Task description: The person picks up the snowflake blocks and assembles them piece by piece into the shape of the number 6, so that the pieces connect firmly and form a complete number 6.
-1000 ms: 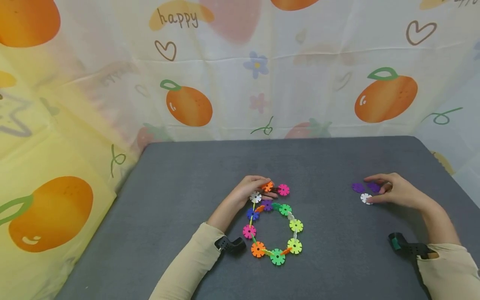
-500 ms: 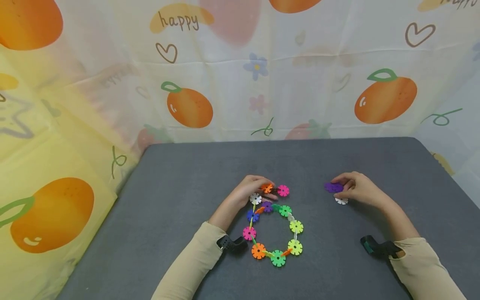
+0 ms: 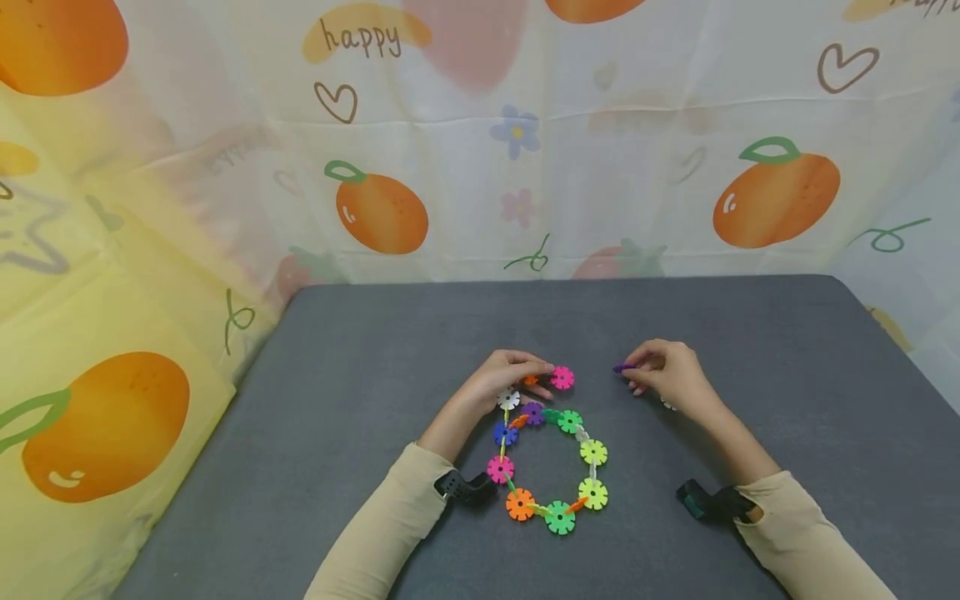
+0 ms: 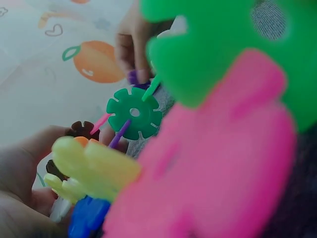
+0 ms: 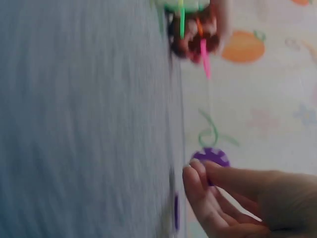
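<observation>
A chain of notched plastic snowflake discs [image 3: 560, 517] in many colours forms a ring on the table, with a tail at its upper left. My left hand [image 3: 498, 385] grips that tail, thumb over an orange disc [image 3: 531, 379]. Past the fingers a pink disc [image 3: 562, 377] sticks out at the tail's end. To the right, my right hand [image 3: 671, 375] pinches a purple snowflake disc [image 5: 213, 156] between thumb and fingertips, apart from the chain. In the left wrist view, a blurred pink disc [image 4: 208, 173] and a green disc [image 4: 134, 113] fill the foreground.
A white disc [image 3: 667, 405] lies mostly hidden behind my right wrist. On the table in the right wrist view, a purple disc [image 5: 177, 210] shows edge-on. The grey table [image 3: 412, 333] ends at a printed cloth [image 3: 465, 167] behind.
My right hand has moved left toward the chain, first sliding the loose discs along, and now holds one purple disc raised. The left hand stays on the chain, its thumb slightly farther right.
</observation>
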Demonstrator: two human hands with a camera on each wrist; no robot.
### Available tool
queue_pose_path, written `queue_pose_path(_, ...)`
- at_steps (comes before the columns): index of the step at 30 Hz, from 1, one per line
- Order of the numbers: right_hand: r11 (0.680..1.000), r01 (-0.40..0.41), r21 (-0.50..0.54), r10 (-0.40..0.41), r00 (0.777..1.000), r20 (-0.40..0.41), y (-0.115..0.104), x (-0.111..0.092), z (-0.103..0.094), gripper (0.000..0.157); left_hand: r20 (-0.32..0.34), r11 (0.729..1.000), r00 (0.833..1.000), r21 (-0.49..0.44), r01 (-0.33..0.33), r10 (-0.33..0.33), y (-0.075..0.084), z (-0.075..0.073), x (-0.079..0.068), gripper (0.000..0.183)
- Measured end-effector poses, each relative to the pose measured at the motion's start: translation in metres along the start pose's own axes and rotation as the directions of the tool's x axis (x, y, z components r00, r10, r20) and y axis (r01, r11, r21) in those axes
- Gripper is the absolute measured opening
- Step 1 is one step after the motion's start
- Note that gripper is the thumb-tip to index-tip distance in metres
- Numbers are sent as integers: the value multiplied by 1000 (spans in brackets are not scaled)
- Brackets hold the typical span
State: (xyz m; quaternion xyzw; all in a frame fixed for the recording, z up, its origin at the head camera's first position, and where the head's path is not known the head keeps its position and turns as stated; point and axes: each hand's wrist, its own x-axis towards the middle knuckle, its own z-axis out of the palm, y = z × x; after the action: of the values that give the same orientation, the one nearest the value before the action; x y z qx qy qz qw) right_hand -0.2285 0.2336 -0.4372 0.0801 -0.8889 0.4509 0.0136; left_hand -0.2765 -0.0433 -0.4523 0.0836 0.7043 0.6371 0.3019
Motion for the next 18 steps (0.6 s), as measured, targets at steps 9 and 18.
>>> queue_pose_path(9, 951, -24, 307, 17, 1000, 26, -15, -4, 34, 19, -18, 999, 1000, -50, 9, -10, 2, 5, 1, 29)
queue_pose_path(18, 922, -5, 387, -15, 999, 51, -19, -5, 53, 15, -64, 994, 996, -90, 56, -61, 3, 6, 3, 29)
